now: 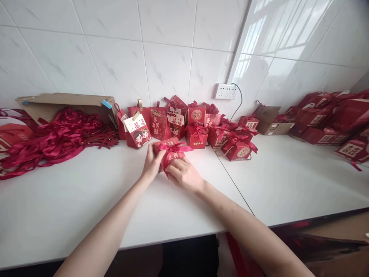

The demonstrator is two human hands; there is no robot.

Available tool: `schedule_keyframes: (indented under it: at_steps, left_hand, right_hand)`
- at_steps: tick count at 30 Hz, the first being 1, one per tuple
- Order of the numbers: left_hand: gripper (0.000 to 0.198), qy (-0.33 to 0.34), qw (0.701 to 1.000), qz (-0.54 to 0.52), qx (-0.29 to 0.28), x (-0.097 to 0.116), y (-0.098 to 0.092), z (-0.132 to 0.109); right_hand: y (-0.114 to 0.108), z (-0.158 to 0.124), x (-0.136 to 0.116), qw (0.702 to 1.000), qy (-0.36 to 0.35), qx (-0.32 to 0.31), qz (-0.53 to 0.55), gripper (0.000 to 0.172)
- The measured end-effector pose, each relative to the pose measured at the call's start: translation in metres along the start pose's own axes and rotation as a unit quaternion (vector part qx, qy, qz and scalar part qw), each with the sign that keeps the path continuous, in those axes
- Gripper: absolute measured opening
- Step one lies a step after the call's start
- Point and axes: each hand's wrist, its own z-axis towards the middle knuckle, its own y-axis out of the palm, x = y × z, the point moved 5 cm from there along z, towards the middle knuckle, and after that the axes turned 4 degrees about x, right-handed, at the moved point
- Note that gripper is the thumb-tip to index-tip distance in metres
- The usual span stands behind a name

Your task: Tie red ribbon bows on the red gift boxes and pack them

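Observation:
A red gift box (176, 155) with pale gold characters sits on the white table in front of me. A dark pink ribbon (180, 147) is tied in a bow across its top. My left hand (152, 161) grips the box's left side, its thumb resting by the bow. On the front right, my right hand (184, 173) has its fingers bent together at a hanging ribbon tail; the fingertips are partly hidden. Behind the box stand a white-topped box with cartoon figures (138, 132) and a red box with a bow (196, 135).
A heap of dark pink ribbons (69, 130) spills from a cardboard box (63, 99) at left. More red boxes (238, 148) stand right of centre, others are piled at far right (319, 115). A power strip (225, 91) is on the tiled wall. A seam crosses the white table (288, 181).

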Motion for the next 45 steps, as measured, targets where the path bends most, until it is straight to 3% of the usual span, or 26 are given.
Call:
schedule_keyframes:
  at_steps: [5, 9, 13, 15, 19, 21, 24, 27, 34, 38, 45]
  left_hand:
    - [0.030, 0.021, 0.999, -0.034, -0.024, -0.001, 0.000, -0.001]
    - [0.042, 0.022, 0.997, -0.035, -0.063, 0.001, 0.003, -0.004]
    - [0.046, 0.007, 0.996, -0.032, -0.084, 0.003, 0.005, -0.005]
    - [0.043, 0.007, 0.996, -0.035, -0.081, 0.003, 0.005, -0.005]
    - [0.042, -0.004, 0.996, -0.035, -0.087, 0.000, 0.005, -0.003]
    - [0.043, -0.008, 0.995, -0.031, -0.096, -0.001, 0.006, -0.003]
    - [0.048, 0.007, 0.995, -0.025, -0.096, 0.001, 0.005, -0.003]
    - [0.054, 0.046, 0.995, 0.005, -0.089, 0.008, 0.000, -0.002]
    - [0.022, 0.154, 0.976, 0.106, -0.108, 0.024, -0.006, -0.002]
    - [0.020, 0.157, 0.967, 0.161, -0.120, 0.028, -0.005, -0.002]
    - [0.010, 0.153, 0.964, 0.179, -0.121, 0.034, -0.003, -0.005]
  right_hand:
    - [0.004, 0.000, -0.006, 1.000, -0.017, -0.006, -0.012, 0.020]
    - [0.003, 0.001, -0.012, 1.000, -0.028, 0.000, 0.005, 0.021]
    - [-0.008, 0.002, -0.015, 0.991, -0.044, 0.035, 0.120, 0.024]
    - [-0.018, 0.002, -0.004, 0.980, 0.012, 0.076, 0.183, 0.023]
    - [-0.033, -0.007, 0.046, 0.928, 0.274, 0.168, 0.186, 0.018]
    - [-0.029, -0.013, 0.066, 0.895, 0.378, 0.138, 0.192, 0.019]
    - [-0.011, -0.017, 0.079, 0.848, 0.446, 0.021, 0.287, 0.032]
    - [0.001, -0.018, 0.075, 0.787, 0.458, -0.033, 0.412, 0.041]
    - [0.007, -0.015, 0.065, 0.701, 0.445, -0.058, 0.554, 0.049]
    - [0.007, -0.015, 0.065, 0.681, 0.453, -0.064, 0.572, 0.048]
    - [0.003, -0.014, 0.063, 0.697, 0.439, -0.113, 0.555, 0.042]
